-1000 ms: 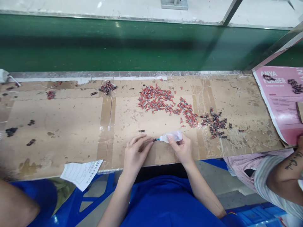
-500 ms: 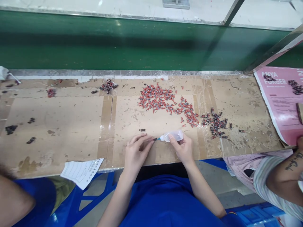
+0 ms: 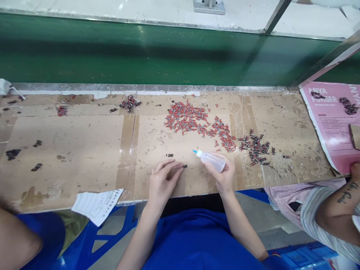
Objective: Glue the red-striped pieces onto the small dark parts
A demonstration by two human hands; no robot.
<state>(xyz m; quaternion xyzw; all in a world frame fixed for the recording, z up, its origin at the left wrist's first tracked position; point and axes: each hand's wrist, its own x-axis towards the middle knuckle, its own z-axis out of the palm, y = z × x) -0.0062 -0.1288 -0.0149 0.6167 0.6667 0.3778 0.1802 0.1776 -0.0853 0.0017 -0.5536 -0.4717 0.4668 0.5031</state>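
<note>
My left hand (image 3: 165,178) is closed in a pinch on a small dark piece (image 3: 185,166), whose end sticks out past the fingertips. In my right hand (image 3: 223,174) is a translucent squeeze bottle (image 3: 213,161) with a thin blue tip. The bottle is tilted, and its tip points up and left, apart from the dark piece. Another small dark piece (image 3: 169,155) lies on the cardboard just beyond my left fingers. Farther back spreads a pile of small red and grey parts (image 3: 187,116).
Dark and red pieces (image 3: 255,148) are heaped at the right, and a smaller cluster (image 3: 129,103) lies back left. The bench has a cardboard cover (image 3: 70,150). A paper sheet (image 3: 97,206) overhangs the front edge. Other people sit on both sides; a pink sheet (image 3: 329,123) lies at far right.
My right hand has drawn the bottle back to the right, and its tip has lifted off the dark piece and swung upward. My left hand keeps its pinch in nearly the same place.
</note>
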